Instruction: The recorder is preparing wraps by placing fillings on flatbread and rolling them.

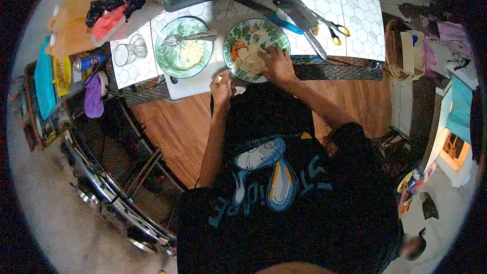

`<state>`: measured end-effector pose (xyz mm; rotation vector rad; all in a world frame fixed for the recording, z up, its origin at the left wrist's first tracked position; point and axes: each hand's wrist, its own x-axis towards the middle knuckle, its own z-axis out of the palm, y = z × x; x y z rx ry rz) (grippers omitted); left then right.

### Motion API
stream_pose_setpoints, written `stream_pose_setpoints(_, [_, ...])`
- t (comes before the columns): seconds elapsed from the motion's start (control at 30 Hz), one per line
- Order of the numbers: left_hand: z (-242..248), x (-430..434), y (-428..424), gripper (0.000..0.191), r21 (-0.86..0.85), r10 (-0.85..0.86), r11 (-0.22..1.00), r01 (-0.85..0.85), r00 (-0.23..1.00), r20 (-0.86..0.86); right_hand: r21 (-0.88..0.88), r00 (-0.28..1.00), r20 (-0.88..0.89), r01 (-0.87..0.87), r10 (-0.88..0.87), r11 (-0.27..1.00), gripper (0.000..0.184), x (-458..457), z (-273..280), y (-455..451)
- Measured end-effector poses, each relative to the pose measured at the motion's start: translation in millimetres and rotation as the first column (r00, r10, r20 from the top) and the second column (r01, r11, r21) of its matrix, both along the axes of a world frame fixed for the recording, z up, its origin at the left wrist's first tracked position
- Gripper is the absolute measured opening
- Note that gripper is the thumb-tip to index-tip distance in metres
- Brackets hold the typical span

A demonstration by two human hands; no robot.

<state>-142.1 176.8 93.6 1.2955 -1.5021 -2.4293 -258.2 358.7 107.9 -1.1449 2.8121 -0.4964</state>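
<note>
My right hand (279, 65) reaches over the right plate (286, 42), its fingers on pale pieces of food (247, 62); whether it grips one is unclear. Orange strips (239, 47) and green leaf shapes also show on that plate. Beside the plate's lower left edge, my left hand (222, 88) is curled around a small pale item (220, 78) I cannot identify. A green-patterned plate (164, 59) to the left holds crumbly pale yellow food (190, 53), with metal forks (190, 38) lying across it. Under it sits a white cutting board (186, 88).
Two clear glasses (124, 54) stand left of the plates. On the right lie a cleaver (296, 9), a knife with a blue handle (291, 26) and yellow-handled scissors (336, 30). A grey tray (186, 5) lines the back. A wicker basket (393, 51) is at the right.
</note>
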Motion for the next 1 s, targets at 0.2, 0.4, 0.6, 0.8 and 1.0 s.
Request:
stream_pose_setpoints(0.2, [21.4,-10.9,5.0,0.019,-0.016,-0.012,1.000,0.012,1.000,0.016,-0.103,0.944,0.327,0.074,-0.037,0.992,0.037,-13.3,-13.8,12.9])
stream_pose_setpoints(0.4, [3.2,-9.1,0.2,0.018,-0.018,-0.064,0.998,0.063,0.997,-0.052,-0.113,0.952,0.285,-0.084,0.114,0.990,0.032,-28.8,20.0,1.8])
stream_pose_setpoints(0.6, [7.5,-14.5,11.8,0.019,-0.049,0.008,0.999,-0.009,1.000,-0.008,0.059,0.995,-0.086,0.064,-0.059,0.996,0.034,-52.0,-7.9,-37.4])
stream_pose_setpoints(0.8, [8.8,-8.8,2.1,0.017,0.016,-0.010,1.000,0.010,1.000,-0.005,0.068,0.995,-0.052,0.094,-0.090,0.993,0.019,-59.4,-34.6,-23.9])
stream_pose_setpoints(1.0, [7.1,-3.5,-2.9,0.018,-0.018,0.046,0.999,-0.045,0.999,0.024,-0.102,0.980,0.156,0.139,-0.122,0.985,0.011,-57.5,-9.6,-12.5])
